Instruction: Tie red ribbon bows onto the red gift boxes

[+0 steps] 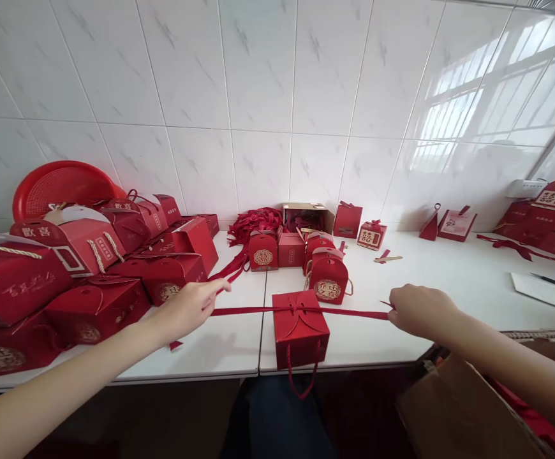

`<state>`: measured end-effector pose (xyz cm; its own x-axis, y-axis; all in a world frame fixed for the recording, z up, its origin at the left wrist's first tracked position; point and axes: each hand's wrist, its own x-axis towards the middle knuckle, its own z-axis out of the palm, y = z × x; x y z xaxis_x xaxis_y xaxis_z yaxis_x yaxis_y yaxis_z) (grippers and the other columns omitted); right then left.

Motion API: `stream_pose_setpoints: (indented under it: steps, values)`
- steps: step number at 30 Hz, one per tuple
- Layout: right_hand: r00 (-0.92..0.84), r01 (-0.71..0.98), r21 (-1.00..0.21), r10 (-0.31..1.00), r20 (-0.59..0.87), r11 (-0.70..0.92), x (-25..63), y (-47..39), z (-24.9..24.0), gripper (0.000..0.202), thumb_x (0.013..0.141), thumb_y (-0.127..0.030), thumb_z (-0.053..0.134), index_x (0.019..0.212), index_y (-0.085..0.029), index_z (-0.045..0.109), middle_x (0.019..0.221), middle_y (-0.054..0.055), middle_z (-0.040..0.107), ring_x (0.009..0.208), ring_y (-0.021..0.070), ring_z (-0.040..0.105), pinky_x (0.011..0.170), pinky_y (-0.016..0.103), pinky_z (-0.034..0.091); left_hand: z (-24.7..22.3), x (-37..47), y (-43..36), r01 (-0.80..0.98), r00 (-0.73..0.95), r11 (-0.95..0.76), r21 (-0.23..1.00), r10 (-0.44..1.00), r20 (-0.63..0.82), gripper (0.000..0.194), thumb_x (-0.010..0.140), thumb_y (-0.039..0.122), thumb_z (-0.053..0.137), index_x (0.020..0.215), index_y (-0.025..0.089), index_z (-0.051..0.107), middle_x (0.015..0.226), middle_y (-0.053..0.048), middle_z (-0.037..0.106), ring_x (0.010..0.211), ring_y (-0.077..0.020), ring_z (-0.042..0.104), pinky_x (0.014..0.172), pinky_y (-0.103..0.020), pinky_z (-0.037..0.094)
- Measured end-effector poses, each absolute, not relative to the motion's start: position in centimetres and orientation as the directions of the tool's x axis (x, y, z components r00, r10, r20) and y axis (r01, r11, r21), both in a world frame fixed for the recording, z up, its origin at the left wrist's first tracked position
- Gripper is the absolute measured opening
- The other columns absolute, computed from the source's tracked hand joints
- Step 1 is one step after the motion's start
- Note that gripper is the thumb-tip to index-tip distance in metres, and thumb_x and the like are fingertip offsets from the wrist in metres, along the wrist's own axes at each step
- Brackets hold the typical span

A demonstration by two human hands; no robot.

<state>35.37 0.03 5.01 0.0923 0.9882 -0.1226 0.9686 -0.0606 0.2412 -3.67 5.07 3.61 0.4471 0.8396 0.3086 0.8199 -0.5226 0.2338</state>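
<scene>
A red box (301, 325) stands on the white bench (229, 354) at the near edge, right of the seam, its cord handle (301, 396) hanging over the edge. A dark red ribbon (354, 313) crosses its top, knotted at the middle and drawn out nearly straight to both sides. The left hand (198, 303) pinches the ribbon's left end between its fingers; the right hand (421, 309) has its fingers curled tightly around the right end. Just beyond the red box stands a rope-handled box (328, 288) with a gold emblem. Farther back, a heap of loose ribbons (256, 220) lies beside an open carton (330, 220) near the tiled wall (263, 76). A pile of red boxes (129, 299) fills the left side, with a red basket (67, 182) behind it. At the far right, a pen (546, 279) lies on white paper (540, 291); a brown cardboard box (459, 408) sits near right, below the bench top.
</scene>
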Motion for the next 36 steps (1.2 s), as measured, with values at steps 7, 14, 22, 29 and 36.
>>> stream_pose_setpoints:
  steps: [7, 14, 22, 29, 36]
  values:
    - [-0.183, 0.981, -0.054, 0.979, 0.091, 0.189, 32.2, 1.3, 4.7, 0.032, 0.091, -0.031, 0.034, 0.094, -0.016, 0.062, 0.100, 0.015, 0.064, 0.093, 0.0278, 0.060, 0.075, 0.038, 0.042, 1.3, 1.5, 4.5, 0.667, 0.312, -0.468, 0.580, 0.882, 0.353, 0.016, 0.080, 0.035, 0.048, 0.083, 0.021, 0.053, 0.091, -0.004, 0.058, 0.090, -0.0205, 0.055, 0.081, -0.034, 0.045]
    - [-0.286, 0.706, -0.674, 0.958, 0.007, 0.216, 28.5, 2.6, 2.1, 0.026, 0.081, -0.044, 0.054, 0.091, -0.021, 0.044, 0.073, 0.001, 0.059, 0.068, 0.0170, 0.055, 0.062, 0.030, 0.041, 0.7, 6.6, 3.2, 0.426, 0.304, -0.227, 0.876, 0.948, 0.097, 0.033, 0.071, 0.044, 0.061, 0.081, 0.021, 0.040, 0.082, 0.002, 0.049, 0.072, -0.0139, 0.052, 0.067, -0.028, 0.044]
    - [-0.154, 0.427, -0.902, 0.978, -0.140, -0.061, 29.0, 2.9, 1.0, 0.040, 0.070, -0.044, 0.066, 0.081, -0.024, 0.034, 0.059, -0.010, 0.038, 0.048, 0.0073, 0.033, 0.043, 0.020, 0.028, 0.5, 6.5, 3.9, 0.419, 0.377, -0.178, 0.890, 0.926, 0.008, 0.033, 0.073, 0.049, 0.059, 0.070, 0.019, 0.045, 0.069, 0.003, 0.047, 0.064, -0.0117, 0.045, 0.060, -0.023, 0.036]
    - [-0.394, 0.588, -0.745, 0.916, 0.076, 0.314, 31.5, 2.2, 2.9, 0.034, 0.080, -0.032, 0.049, 0.052, -0.019, 0.035, 0.061, -0.002, 0.041, 0.054, 0.0100, 0.042, 0.050, 0.025, 0.035, 1.5, 4.3, 5.4, 0.599, 0.327, -0.071, 0.798, 0.931, -0.162, 0.031, 0.075, 0.049, 0.049, 0.075, 0.018, 0.053, 0.057, 0.004, 0.043, 0.050, -0.0098, 0.036, 0.045, -0.021, 0.025]
    - [-0.270, 0.859, -0.340, 0.902, 0.337, 0.384, 30.3, 1.8, 2.6, 0.030, 0.076, -0.019, 0.054, 0.046, -0.016, 0.053, 0.071, 0.006, 0.054, 0.059, 0.0135, 0.052, 0.060, 0.029, 0.043, 4.0, 4.2, 5.1, 0.477, 0.662, 0.134, 0.868, 0.595, -0.456, 0.034, 0.067, 0.046, 0.065, 0.082, 0.016, 0.068, 0.052, 0.005, 0.040, 0.041, -0.0034, 0.017, 0.041, -0.022, 0.008]
